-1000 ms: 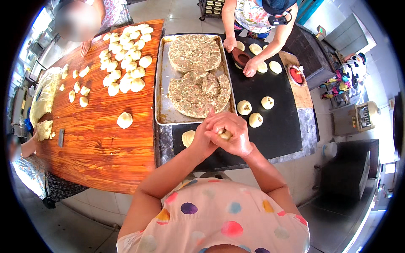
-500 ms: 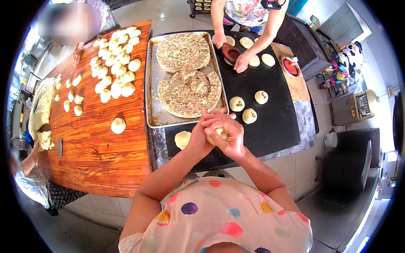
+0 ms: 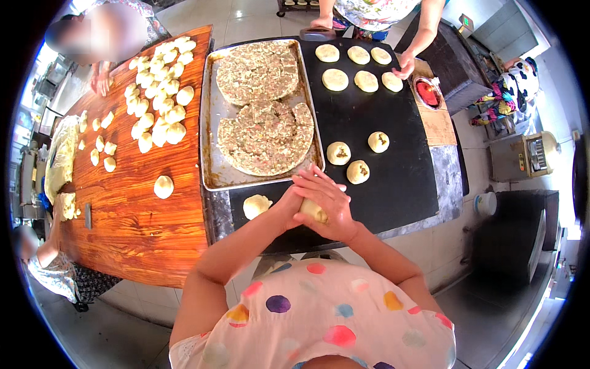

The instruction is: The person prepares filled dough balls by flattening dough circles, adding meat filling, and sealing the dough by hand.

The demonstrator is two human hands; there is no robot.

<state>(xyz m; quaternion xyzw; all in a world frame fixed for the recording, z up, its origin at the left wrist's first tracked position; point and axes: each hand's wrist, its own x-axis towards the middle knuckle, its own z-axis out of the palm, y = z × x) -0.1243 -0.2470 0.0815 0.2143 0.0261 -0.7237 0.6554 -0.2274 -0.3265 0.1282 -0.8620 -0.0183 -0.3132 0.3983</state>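
Observation:
A pale, round dough bun (image 3: 314,210) is cupped between my two hands over the near edge of the black work surface. My left hand (image 3: 290,204) wraps it from the left, its fingers largely hidden. My right hand (image 3: 334,209) lies across it from the right, fingers stretched over the left hand's. A dough piece (image 3: 256,206) rests just left of my hands. Beyond them a metal tray (image 3: 209,154) bears two large mounds of chopped filling (image 3: 265,138). Several buns with filling showing at the top, one of them a bun (image 3: 357,172), sit to the right of my hands.
On the wooden table (image 3: 141,227) at left lie many dough pieces (image 3: 161,111) and a lone dough ball (image 3: 163,187). Across from me a co-worker's hand (image 3: 404,64) touches one of several flattened rounds. A red-filled bowl (image 3: 427,92) stands at far right. Other people work at left.
My right hand's fingers have straightened and flattened over the bun. The co-worker's hands have moved apart, the brown tool shifting back to the far edge, uncovering more flat rounds.

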